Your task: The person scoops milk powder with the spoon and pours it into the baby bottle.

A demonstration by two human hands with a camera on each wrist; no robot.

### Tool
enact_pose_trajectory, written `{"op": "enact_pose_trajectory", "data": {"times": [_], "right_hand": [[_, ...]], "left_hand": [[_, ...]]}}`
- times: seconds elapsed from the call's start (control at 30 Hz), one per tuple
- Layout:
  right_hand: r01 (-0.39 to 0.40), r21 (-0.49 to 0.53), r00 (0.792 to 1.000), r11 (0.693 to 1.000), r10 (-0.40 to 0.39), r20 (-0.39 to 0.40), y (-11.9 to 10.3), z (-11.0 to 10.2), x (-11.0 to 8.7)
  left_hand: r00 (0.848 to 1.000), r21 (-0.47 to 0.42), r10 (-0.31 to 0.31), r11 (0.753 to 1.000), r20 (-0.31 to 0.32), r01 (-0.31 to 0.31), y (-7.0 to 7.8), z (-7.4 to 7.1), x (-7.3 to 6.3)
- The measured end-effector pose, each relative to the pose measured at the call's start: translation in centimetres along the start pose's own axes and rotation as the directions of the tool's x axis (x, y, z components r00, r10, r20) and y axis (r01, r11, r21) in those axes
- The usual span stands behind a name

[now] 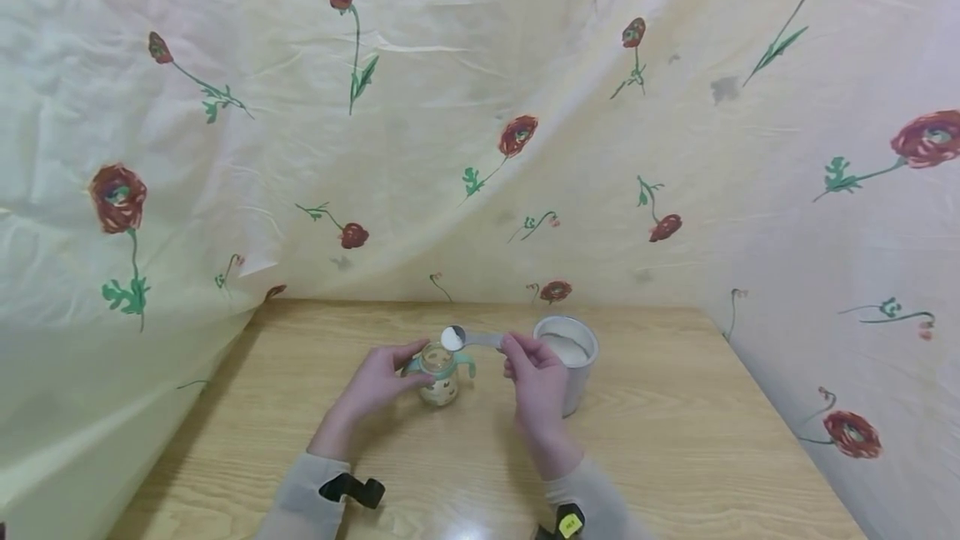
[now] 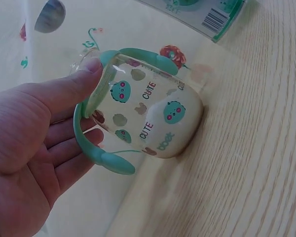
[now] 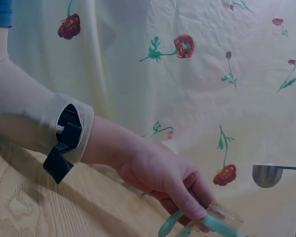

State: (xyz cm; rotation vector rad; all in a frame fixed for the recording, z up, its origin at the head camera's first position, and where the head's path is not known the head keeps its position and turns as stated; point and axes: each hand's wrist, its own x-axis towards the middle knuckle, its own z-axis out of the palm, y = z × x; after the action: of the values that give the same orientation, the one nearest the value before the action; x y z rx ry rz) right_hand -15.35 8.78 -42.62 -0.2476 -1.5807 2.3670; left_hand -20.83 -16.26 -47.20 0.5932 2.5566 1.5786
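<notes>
A clear baby bottle point(image 2: 148, 106) with green side handles, "CUTE" lettering and small printed faces stands on the table, with pale contents near its base. My left hand point(image 1: 386, 377) grips it round the neck, thumb on one side and fingers on the other. Its mouth is uncovered. From the right, my right hand point(image 1: 536, 373) pinches the handle of a metal measuring spoon point(image 1: 480, 340). White powder fills the spoon's bowl, which is held level just above and beside the bottle's mouth. In the right wrist view the spoon's bowl point(image 3: 267, 176) hangs clear of the bottle.
Just behind my right hand stands a tall canister point(image 1: 581, 382) with its top off and white powder inside. Its barcode side point(image 2: 214, 22) shows in the left wrist view. A flowered cloth point(image 1: 420, 148) hangs behind and along both sides of the wooden table point(image 1: 675, 440).
</notes>
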Motion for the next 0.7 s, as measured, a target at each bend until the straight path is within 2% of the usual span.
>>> {"op": "enact_pose_trajectory", "data": {"times": [0.43, 0.7], "right_hand": [[0.071, -0.087, 0.997, 0.994, -0.073, -0.017, 2.6, 0.5, 0.5], [0.129, -0.125, 0.992, 0.984, -0.127, 0.024, 3.4, 0.6, 0.5]], "left_hand": [[1.0, 0.003, 0.001, 1.0, 0.005, -0.001, -0.1, 0.2, 0.0], [1.0, -0.002, 0.004, 1.0, 0.004, -0.004, -0.2, 0.2, 0.0]]}}
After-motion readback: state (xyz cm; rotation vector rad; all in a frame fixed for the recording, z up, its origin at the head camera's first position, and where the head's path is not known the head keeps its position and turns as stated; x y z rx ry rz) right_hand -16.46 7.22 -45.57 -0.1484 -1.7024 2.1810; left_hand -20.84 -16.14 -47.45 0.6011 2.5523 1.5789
